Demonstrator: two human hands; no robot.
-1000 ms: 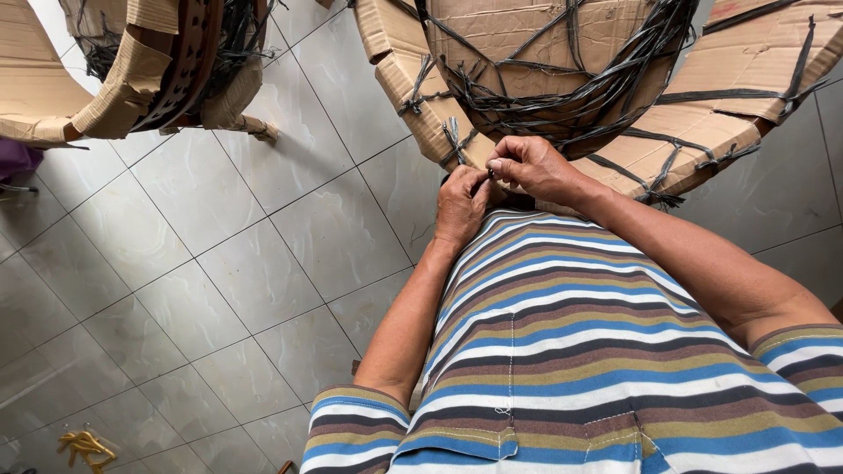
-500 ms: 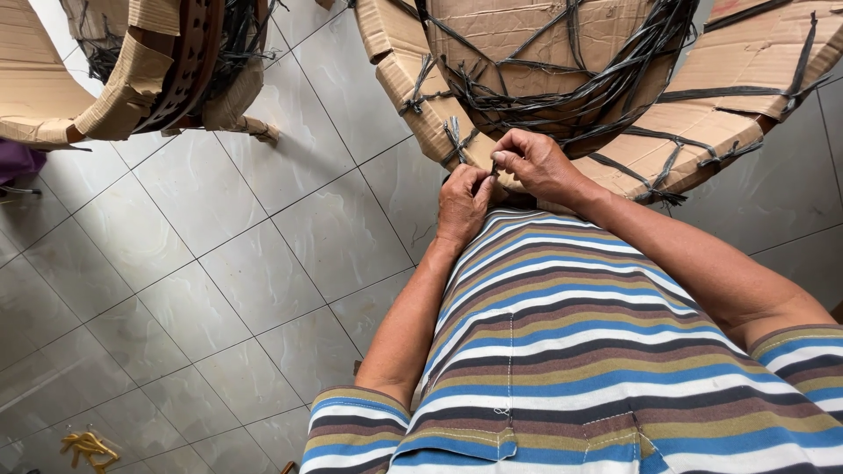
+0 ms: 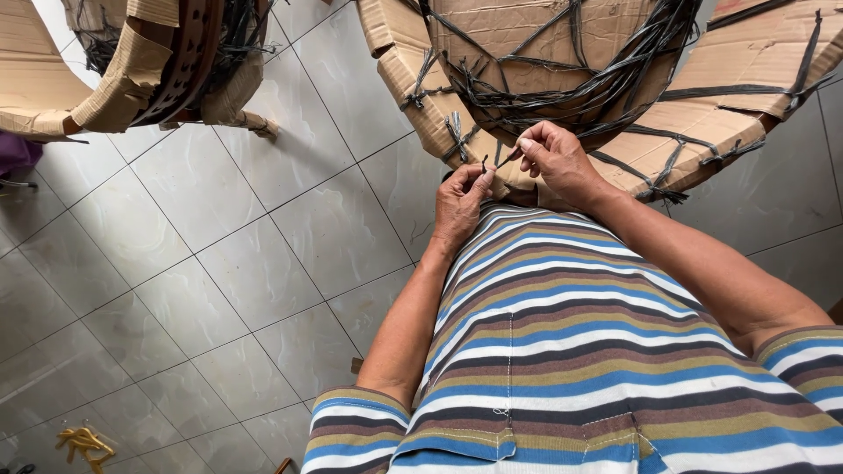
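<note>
A round object wrapped in brown cardboard (image 3: 413,79) and bound with black straps (image 3: 580,96) leans in front of me at the top. My left hand (image 3: 461,206) pinches one end of a black strap at the cardboard's lower rim. My right hand (image 3: 553,158) pinches the other end just beside it, the two strap ends meeting between my fingers. My striped shirt (image 3: 562,351) fills the lower right and hides the rim's underside.
A second cardboard-wrapped round object (image 3: 132,70) with a dark brown rim stands at the top left. Grey floor tiles (image 3: 219,263) cover the left and middle. A small yellow thing (image 3: 83,439) lies on the floor at the bottom left. Something purple (image 3: 16,154) shows at the left edge.
Both hands stay at the same spot on the rim. The fingers of the two hands have shifted slightly on the strap ends, drawing them a little apart.
</note>
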